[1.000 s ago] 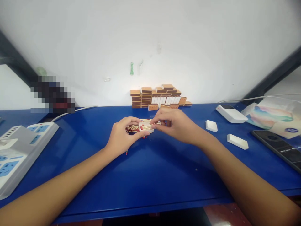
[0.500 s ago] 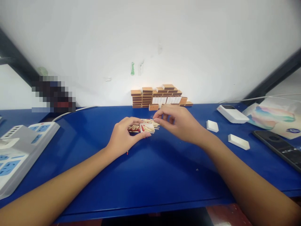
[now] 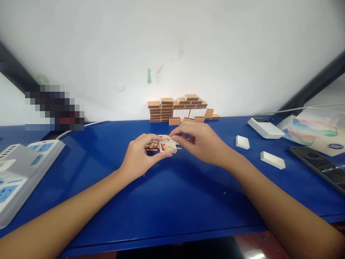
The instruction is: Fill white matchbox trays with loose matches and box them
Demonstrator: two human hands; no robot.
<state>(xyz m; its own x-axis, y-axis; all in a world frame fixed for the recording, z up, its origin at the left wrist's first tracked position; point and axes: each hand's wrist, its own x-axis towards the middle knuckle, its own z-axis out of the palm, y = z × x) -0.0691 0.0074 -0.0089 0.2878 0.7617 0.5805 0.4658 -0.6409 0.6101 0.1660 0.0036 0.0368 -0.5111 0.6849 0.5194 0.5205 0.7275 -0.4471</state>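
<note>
A small white matchbox tray (image 3: 168, 146) with red-tipped matches inside is held between the thumb and fingers of my left hand (image 3: 140, 153). Loose matches (image 3: 151, 146) lie in a pile behind and left of the tray. My right hand (image 3: 195, 141) is at the tray's right rear, thumb and index finger pinched together over the pile; what they hold, if anything, is too small to make out. Behind the hands, brown and white matchboxes (image 3: 167, 109) are stacked against the wall.
A power strip (image 3: 40, 169) lies at the left on the blue table (image 3: 161, 208). At the right are a white device (image 3: 265, 128), two white blocks (image 3: 242, 142), a phone (image 3: 318, 165) and a plastic packet (image 3: 307, 131).
My right hand has moved slightly left, closer to the tray and the match pile. My left hand still holds the tray. The whole view has shifted a little.
</note>
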